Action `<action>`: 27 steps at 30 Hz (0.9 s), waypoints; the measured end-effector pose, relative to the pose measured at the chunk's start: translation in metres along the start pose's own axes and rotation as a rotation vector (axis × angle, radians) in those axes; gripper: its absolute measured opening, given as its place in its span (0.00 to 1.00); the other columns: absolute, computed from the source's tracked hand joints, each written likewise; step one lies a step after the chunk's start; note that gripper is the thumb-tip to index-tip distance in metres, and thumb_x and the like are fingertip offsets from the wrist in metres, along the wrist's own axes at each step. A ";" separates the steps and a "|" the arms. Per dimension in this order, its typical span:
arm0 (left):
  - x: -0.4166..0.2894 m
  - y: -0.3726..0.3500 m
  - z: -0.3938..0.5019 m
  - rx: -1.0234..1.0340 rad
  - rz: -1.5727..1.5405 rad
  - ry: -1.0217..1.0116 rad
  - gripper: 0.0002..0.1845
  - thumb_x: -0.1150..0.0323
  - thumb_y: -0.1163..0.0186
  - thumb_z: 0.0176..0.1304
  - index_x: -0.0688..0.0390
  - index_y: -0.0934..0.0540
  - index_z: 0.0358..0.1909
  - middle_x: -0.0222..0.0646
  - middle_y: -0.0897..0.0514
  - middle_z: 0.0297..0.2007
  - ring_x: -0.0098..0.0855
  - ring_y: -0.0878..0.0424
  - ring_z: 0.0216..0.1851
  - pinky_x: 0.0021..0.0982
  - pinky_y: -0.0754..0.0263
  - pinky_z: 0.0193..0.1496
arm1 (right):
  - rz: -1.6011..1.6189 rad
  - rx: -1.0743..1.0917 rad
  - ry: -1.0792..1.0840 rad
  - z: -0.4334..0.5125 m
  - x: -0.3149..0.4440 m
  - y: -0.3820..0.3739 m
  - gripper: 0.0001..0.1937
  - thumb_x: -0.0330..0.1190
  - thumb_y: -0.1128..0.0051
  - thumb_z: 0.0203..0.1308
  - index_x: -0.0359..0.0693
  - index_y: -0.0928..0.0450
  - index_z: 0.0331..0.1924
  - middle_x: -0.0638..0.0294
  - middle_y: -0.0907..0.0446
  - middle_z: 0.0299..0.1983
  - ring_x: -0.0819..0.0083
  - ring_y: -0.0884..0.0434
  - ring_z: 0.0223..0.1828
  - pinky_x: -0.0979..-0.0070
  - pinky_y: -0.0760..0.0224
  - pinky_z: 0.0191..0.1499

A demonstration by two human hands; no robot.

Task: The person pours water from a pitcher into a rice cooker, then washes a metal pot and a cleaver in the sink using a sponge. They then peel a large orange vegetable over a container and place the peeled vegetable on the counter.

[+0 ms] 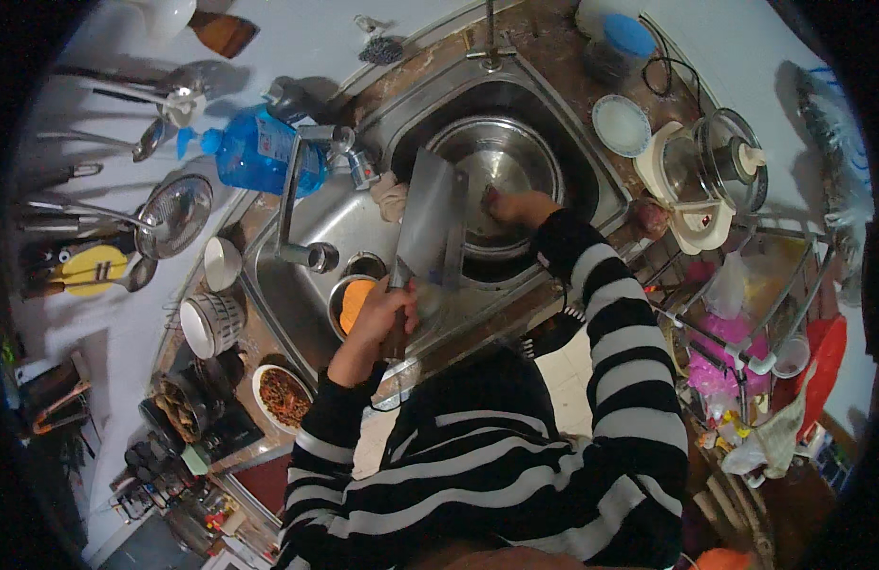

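My left hand is closed around the handle of a broad-bladed cleaver. Its blade points up over the divider between the two sink bowls. My right hand reaches over a round stainless steel basin in the right sink bowl. Something small and dark shows at its fingertips, too blurred to name, and I cannot tell whether the fingers grip it. A crumpled beige cloth lies just left of the blade. Beside my left hand, a round metal bowl with an orange sponge-like thing stands in the left sink bowl.
A swing faucet reaches over the left bowl, near a blue soap bottle. White bowls and a dish of reddish food stand left. A small plate, a glass pot and a wire rack are right.
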State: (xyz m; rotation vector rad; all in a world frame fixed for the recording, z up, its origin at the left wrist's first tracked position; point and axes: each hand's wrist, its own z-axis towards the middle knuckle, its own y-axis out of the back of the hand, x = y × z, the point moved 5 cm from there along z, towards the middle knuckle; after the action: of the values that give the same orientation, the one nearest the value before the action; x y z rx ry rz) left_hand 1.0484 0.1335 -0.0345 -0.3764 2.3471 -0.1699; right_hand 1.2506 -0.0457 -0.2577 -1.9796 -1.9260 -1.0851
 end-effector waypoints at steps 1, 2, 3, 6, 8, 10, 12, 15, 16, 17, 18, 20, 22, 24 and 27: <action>0.000 -0.001 0.004 0.018 -0.034 -0.002 0.10 0.69 0.48 0.54 0.60 0.33 0.37 0.29 0.31 0.20 0.26 0.31 0.17 0.25 0.36 0.23 | 0.308 0.051 0.026 -0.012 0.004 0.006 0.23 0.48 0.61 0.63 0.38 0.28 0.49 0.53 0.24 0.41 0.64 0.26 0.42 0.66 0.34 0.46; -0.001 -0.002 0.007 0.030 -0.068 -0.003 0.10 0.69 0.49 0.54 0.60 0.33 0.37 0.29 0.31 0.20 0.26 0.31 0.18 0.25 0.36 0.23 | 0.439 0.049 0.062 -0.022 0.013 0.015 0.23 0.49 0.62 0.64 0.37 0.28 0.48 0.55 0.24 0.39 0.66 0.26 0.39 0.67 0.34 0.44; -0.002 -0.004 0.010 0.056 -0.084 -0.020 0.10 0.69 0.49 0.54 0.60 0.33 0.37 0.29 0.31 0.20 0.26 0.31 0.18 0.24 0.36 0.23 | 0.570 0.051 0.099 -0.033 0.023 0.025 0.24 0.50 0.62 0.65 0.36 0.28 0.47 0.57 0.23 0.37 0.68 0.26 0.36 0.68 0.33 0.43; -0.002 -0.011 0.015 0.077 -0.098 -0.029 0.07 0.69 0.49 0.54 0.60 0.32 0.33 0.30 0.30 0.20 0.26 0.31 0.18 0.25 0.35 0.23 | 0.332 -0.096 0.260 -0.076 0.065 0.045 0.22 0.47 0.65 0.67 0.36 0.27 0.46 0.55 0.23 0.37 0.60 0.27 0.38 0.66 0.35 0.45; -0.001 -0.016 0.021 0.037 -0.142 -0.022 0.06 0.69 0.49 0.54 0.59 0.32 0.31 0.30 0.31 0.20 0.26 0.31 0.18 0.25 0.36 0.23 | 0.049 -0.220 0.380 -0.110 0.098 0.029 0.23 0.48 0.66 0.67 0.36 0.27 0.45 0.50 0.23 0.41 0.51 0.25 0.39 0.62 0.34 0.45; 0.000 -0.022 0.026 0.056 -0.152 -0.038 0.05 0.69 0.49 0.54 0.59 0.32 0.30 0.29 0.31 0.20 0.26 0.31 0.18 0.25 0.36 0.24 | 0.246 -0.070 0.464 -0.139 0.120 -0.013 0.22 0.47 0.66 0.67 0.38 0.29 0.51 0.49 0.26 0.49 0.52 0.27 0.50 0.63 0.37 0.53; 0.001 -0.027 0.032 0.134 -0.126 -0.081 0.05 0.69 0.49 0.54 0.58 0.32 0.29 0.29 0.31 0.20 0.26 0.31 0.18 0.25 0.36 0.24 | 0.125 -0.257 0.702 -0.148 0.147 -0.043 0.26 0.44 0.68 0.68 0.37 0.46 0.64 0.45 0.45 0.64 0.50 0.46 0.66 0.61 0.53 0.65; 0.011 -0.025 0.033 0.180 -0.193 -0.022 0.05 0.69 0.48 0.54 0.57 0.32 0.28 0.29 0.31 0.19 0.27 0.31 0.18 0.26 0.35 0.24 | -0.032 -0.446 0.672 -0.122 0.137 -0.049 0.30 0.45 0.68 0.68 0.36 0.56 0.67 0.46 0.59 0.69 0.52 0.60 0.71 0.64 0.62 0.68; 0.013 -0.024 0.032 0.208 -0.184 -0.029 0.05 0.69 0.48 0.54 0.57 0.32 0.28 0.29 0.30 0.19 0.27 0.30 0.18 0.26 0.35 0.24 | -0.035 -0.482 0.637 -0.108 0.128 -0.044 0.32 0.46 0.68 0.68 0.35 0.58 0.68 0.47 0.62 0.70 0.54 0.64 0.71 0.66 0.63 0.68; 0.018 -0.023 0.030 0.217 -0.167 -0.021 0.05 0.69 0.48 0.53 0.57 0.32 0.28 0.29 0.30 0.19 0.27 0.30 0.18 0.26 0.35 0.24 | -0.066 -0.461 0.502 -0.091 0.115 -0.043 0.33 0.48 0.70 0.67 0.35 0.59 0.68 0.44 0.58 0.68 0.51 0.59 0.70 0.63 0.60 0.67; 0.022 -0.022 0.029 0.230 -0.149 -0.007 0.05 0.69 0.48 0.53 0.57 0.32 0.28 0.29 0.30 0.19 0.27 0.30 0.18 0.26 0.35 0.24 | -0.089 -0.464 0.393 -0.078 0.102 -0.038 0.34 0.50 0.71 0.67 0.35 0.59 0.67 0.42 0.55 0.67 0.48 0.54 0.69 0.60 0.57 0.67; 0.032 -0.020 0.029 0.217 -0.205 0.051 0.05 0.69 0.48 0.54 0.58 0.31 0.28 0.28 0.30 0.19 0.27 0.30 0.19 0.27 0.35 0.25 | -0.111 -0.444 0.252 -0.062 0.081 -0.027 0.35 0.53 0.73 0.65 0.35 0.57 0.67 0.40 0.47 0.64 0.45 0.47 0.66 0.58 0.53 0.65; 0.043 -0.017 0.031 0.192 -0.244 0.107 0.04 0.69 0.48 0.54 0.57 0.31 0.27 0.27 0.31 0.19 0.27 0.31 0.19 0.27 0.35 0.25 | -0.109 -0.394 0.186 -0.060 0.068 -0.019 0.35 0.55 0.72 0.64 0.36 0.52 0.66 0.40 0.40 0.61 0.45 0.41 0.63 0.58 0.49 0.64; 0.050 -0.015 0.040 0.180 -0.274 0.137 0.04 0.69 0.48 0.55 0.56 0.31 0.25 0.27 0.31 0.19 0.26 0.31 0.19 0.27 0.35 0.26 | -0.093 -0.372 0.165 -0.069 0.062 -0.010 0.34 0.55 0.70 0.63 0.35 0.45 0.63 0.41 0.35 0.58 0.45 0.37 0.60 0.58 0.46 0.62; 0.057 -0.023 0.062 0.347 -0.530 0.258 0.07 0.68 0.49 0.57 0.55 0.31 0.22 0.27 0.30 0.18 0.27 0.31 0.19 0.28 0.35 0.27 | -0.072 -0.323 0.115 -0.086 0.060 0.003 0.33 0.55 0.66 0.62 0.34 0.37 0.59 0.42 0.33 0.57 0.45 0.34 0.58 0.58 0.43 0.60</action>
State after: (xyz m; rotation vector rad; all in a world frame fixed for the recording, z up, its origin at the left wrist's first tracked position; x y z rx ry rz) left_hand 1.0574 0.0928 -0.1111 -0.8330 2.3509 -0.9103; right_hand 1.2154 -0.0486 -0.1590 -1.9583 -1.8723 -1.5790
